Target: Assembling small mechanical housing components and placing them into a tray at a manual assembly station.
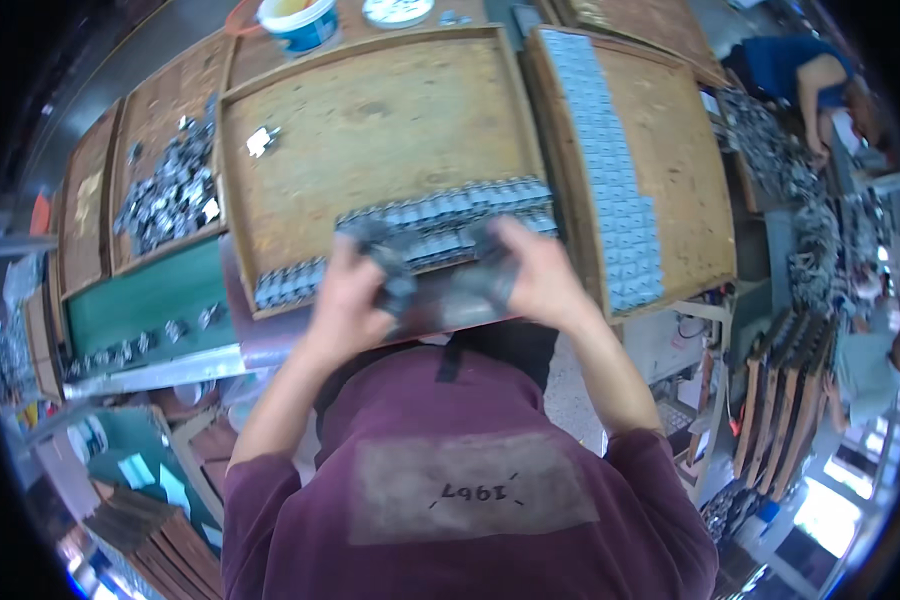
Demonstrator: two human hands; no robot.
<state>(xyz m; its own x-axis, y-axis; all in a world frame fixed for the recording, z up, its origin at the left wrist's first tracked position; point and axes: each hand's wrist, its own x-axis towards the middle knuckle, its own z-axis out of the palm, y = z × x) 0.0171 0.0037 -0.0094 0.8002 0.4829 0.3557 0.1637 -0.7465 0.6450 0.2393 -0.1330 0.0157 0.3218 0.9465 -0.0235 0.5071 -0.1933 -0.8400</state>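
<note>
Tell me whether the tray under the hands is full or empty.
The wooden tray is partly filled: metal parts line its near edge, one shiny part lies toward the far-left corner, and its base shows between.

Left hand (353, 305) and right hand (545, 275), both blurred, are positioned at the near edge of a wooden tray (370, 130); dark objects at the fingers are indistinct. Grey parts (425, 212) line that edge in rows. Loose metal pieces (175, 190) lie heaped leftward.
</note>
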